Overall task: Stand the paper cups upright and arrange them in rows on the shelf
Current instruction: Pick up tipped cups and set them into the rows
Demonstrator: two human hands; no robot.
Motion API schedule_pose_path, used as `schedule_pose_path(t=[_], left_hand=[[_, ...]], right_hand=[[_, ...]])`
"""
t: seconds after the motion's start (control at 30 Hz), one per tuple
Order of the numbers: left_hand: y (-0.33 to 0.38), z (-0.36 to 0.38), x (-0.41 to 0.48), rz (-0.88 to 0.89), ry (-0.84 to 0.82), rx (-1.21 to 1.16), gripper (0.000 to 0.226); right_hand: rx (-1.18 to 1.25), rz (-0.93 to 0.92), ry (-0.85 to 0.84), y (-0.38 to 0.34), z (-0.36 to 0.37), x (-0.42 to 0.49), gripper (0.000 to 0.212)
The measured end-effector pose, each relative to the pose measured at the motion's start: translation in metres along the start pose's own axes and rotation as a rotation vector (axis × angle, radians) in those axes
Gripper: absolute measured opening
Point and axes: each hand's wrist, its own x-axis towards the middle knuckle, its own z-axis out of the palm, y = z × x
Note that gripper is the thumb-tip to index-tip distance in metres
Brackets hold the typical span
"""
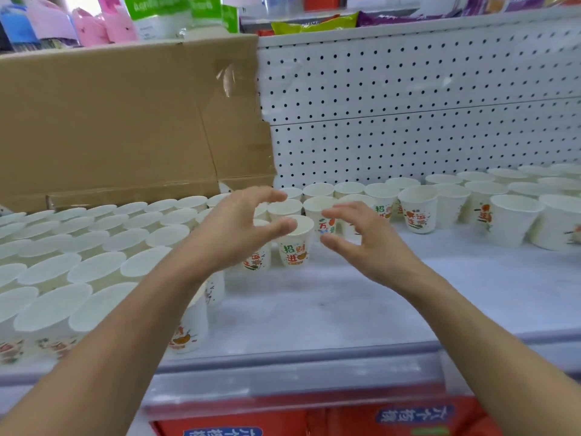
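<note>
Head view of a white shelf (314, 309) backed by a perforated panel (408, 89); left part filled with upright paper cups (63, 247) packed rim to rim in rows, in front of a leaning cardboard sheet (125, 121); looser cups (418, 209), also upright, in an uneven band along the back toward the right.

Left hand (242, 228) over the right edge of the packed block; fingers spread and curved, gripping nothing; thumb tip at the rim of a front cup (295, 247) printed in green and red; actual contact with that rim impossible to tell through the blur.

Right hand (361, 237) just beside the front cup; thumb and fingers parted and curved, closed round nothing; a printed cup (325, 215) showing in the gap between forefinger and thumb, behind the hand.

Above, snack packets (314, 25) on an upper shelf; below the shelf edge, red cartons (314, 423) with blue labels.
</note>
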Motion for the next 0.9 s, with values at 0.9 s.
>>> schedule_pose_path(t=[0.9], left_hand=[[0.342,0.307,0.049,0.372,-0.065,0.016,0.105]], right_hand=[[-0.359,0.428,0.566,0.223,-0.345,-0.2,0.052]])
